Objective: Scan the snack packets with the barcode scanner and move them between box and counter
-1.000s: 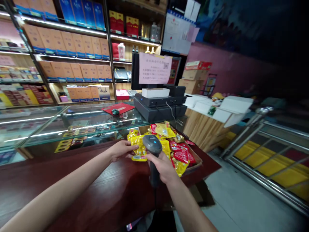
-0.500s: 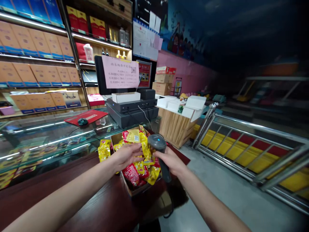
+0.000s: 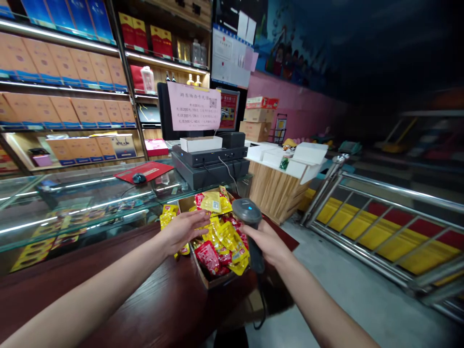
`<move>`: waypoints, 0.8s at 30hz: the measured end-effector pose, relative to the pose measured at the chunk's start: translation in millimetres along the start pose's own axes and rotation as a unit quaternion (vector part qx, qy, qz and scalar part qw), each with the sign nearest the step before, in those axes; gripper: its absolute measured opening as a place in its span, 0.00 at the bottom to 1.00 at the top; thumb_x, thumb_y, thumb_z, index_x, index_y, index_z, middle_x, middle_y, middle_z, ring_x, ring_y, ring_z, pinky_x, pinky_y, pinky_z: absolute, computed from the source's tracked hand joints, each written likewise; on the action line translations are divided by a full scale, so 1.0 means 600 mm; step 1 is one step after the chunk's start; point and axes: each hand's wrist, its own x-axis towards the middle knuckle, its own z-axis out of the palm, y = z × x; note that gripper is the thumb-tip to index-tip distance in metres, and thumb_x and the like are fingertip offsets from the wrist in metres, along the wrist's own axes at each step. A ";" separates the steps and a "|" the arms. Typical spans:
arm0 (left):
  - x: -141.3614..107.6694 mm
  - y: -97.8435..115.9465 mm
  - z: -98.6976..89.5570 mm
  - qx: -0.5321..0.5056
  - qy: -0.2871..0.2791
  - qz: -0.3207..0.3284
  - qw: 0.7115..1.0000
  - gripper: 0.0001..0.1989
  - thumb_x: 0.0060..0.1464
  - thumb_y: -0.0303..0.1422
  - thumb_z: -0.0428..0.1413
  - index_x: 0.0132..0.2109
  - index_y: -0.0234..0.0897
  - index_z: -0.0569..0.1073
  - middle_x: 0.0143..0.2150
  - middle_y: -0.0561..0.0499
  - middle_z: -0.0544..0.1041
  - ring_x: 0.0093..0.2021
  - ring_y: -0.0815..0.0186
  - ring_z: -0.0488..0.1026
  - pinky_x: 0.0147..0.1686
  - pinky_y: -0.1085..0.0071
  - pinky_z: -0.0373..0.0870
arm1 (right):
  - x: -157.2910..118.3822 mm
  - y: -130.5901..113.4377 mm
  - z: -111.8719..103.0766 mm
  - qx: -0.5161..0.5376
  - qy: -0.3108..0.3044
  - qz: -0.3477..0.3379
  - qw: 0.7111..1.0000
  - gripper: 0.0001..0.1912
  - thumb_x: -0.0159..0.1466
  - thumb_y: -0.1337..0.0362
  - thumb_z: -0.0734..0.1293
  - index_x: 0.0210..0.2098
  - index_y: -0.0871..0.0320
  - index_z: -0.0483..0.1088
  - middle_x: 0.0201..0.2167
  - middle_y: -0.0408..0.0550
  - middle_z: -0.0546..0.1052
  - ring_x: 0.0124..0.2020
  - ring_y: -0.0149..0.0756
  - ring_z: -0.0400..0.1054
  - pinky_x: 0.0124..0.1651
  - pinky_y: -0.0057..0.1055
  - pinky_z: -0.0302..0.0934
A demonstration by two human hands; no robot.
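Observation:
My right hand [image 3: 267, 240] is wrapped round the handle of a dark barcode scanner [image 3: 247, 211], whose head shows a blue light. The scanner hangs over the right side of an open cardboard box [image 3: 203, 279]. Shiny yellow snack packets [image 3: 219, 233] and red ones [image 3: 208, 257] fill the box in a loose heap. Over the box's left side, my left hand [image 3: 184, 233] is open, fingers stretched toward the heap, holding nothing. A few more yellow packets [image 3: 168, 213] lie just left of the box, partly behind my left hand.
The box rests on a dark red-brown counter [image 3: 145, 299], beside a glass display case [image 3: 97, 212]. Behind it are a cash drawer [image 3: 203, 175], a monitor with a pink notice [image 3: 194, 107], and a mouse [image 3: 139, 179] on a red mat. A metal railing [image 3: 377, 208] runs along the right.
My left hand has drawn back leftward from the packets, and the yellow packet at its fingertips now lies in the heap. The scanner stays in my right hand. The view has turned slightly left.

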 end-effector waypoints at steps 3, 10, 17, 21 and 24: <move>-0.013 0.001 -0.052 -0.002 0.025 0.008 1.000 0.11 0.56 0.29 0.55 0.45 0.29 0.73 0.51 0.37 0.73 0.51 0.59 0.71 0.52 0.61 0.68 | -0.015 -0.018 0.021 -0.004 0.009 -0.015 1.000 0.15 0.48 0.64 0.71 0.36 0.59 0.73 0.33 0.45 0.78 0.36 0.37 0.70 0.43 0.33 0.61; -0.037 -0.033 -0.188 -0.040 0.081 0.003 0.996 0.06 0.55 0.27 0.55 0.40 0.31 0.74 0.45 0.41 0.76 0.44 0.63 0.75 0.45 0.66 0.73 | -0.051 0.006 0.142 -0.014 -0.076 0.018 0.997 0.11 0.49 0.65 0.70 0.34 0.58 0.73 0.30 0.43 0.76 0.34 0.34 0.67 0.41 0.30 0.59; -0.041 -0.087 -0.256 -0.057 0.144 -0.047 0.987 0.05 0.56 0.28 0.53 0.38 0.31 0.73 0.40 0.43 0.76 0.35 0.66 0.75 0.38 0.68 0.73 | -0.040 0.110 0.276 -0.054 -0.133 0.001 0.990 0.13 0.49 0.69 0.66 0.35 0.58 0.73 0.33 0.42 0.77 0.38 0.37 0.68 0.44 0.31 0.60; -0.029 -0.109 -0.255 -0.071 0.135 -0.050 0.987 0.05 0.56 0.27 0.52 0.39 0.31 0.72 0.38 0.45 0.76 0.33 0.68 0.74 0.35 0.71 0.73 | -0.009 0.176 0.298 -0.095 -0.067 0.004 0.993 0.16 0.48 0.69 0.65 0.37 0.58 0.73 0.36 0.43 0.78 0.42 0.39 0.70 0.48 0.33 0.61; -0.016 -0.118 -0.237 -0.068 0.130 -0.040 0.988 0.06 0.57 0.26 0.51 0.39 0.31 0.72 0.36 0.46 0.76 0.31 0.70 0.73 0.33 0.73 0.72 | 0.012 0.210 0.295 -0.087 -0.046 0.030 0.995 0.18 0.48 0.68 0.64 0.40 0.58 0.72 0.37 0.44 0.78 0.43 0.39 0.70 0.50 0.35 0.62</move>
